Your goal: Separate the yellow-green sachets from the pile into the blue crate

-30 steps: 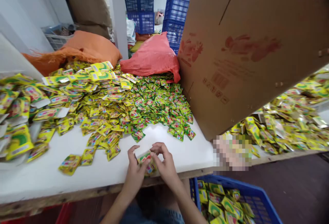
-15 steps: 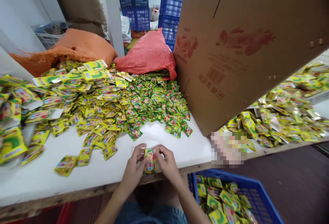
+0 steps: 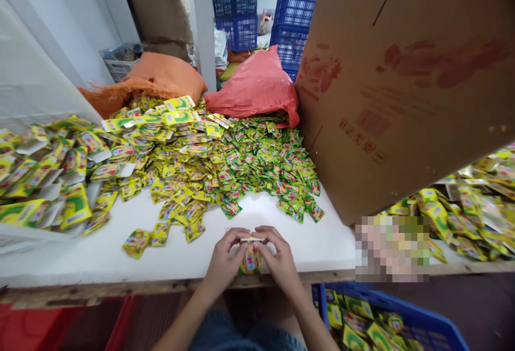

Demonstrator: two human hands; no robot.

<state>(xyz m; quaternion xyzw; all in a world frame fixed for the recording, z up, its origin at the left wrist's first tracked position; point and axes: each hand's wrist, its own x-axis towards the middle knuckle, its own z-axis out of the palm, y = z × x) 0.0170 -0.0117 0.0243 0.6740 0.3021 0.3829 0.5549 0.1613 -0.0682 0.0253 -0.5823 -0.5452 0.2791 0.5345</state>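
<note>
My left hand and my right hand meet at the front edge of the white table. Together they pinch a small stack of yellow-green sachets, fingertips closing over its top. Just beyond the hands lies a big heap of loose sachets of the same kind. Larger yellow packets are piled to the left.
A tilted cardboard box rises at the right, with more sachets under it. A blue crate with packets stands below the table's edge at the right. Orange and red sacks and stacked blue crates lie behind.
The hands have drawn back slightly to the table's edge with the sachet stack, now held upright between them. The view has shifted a little to the left.
</note>
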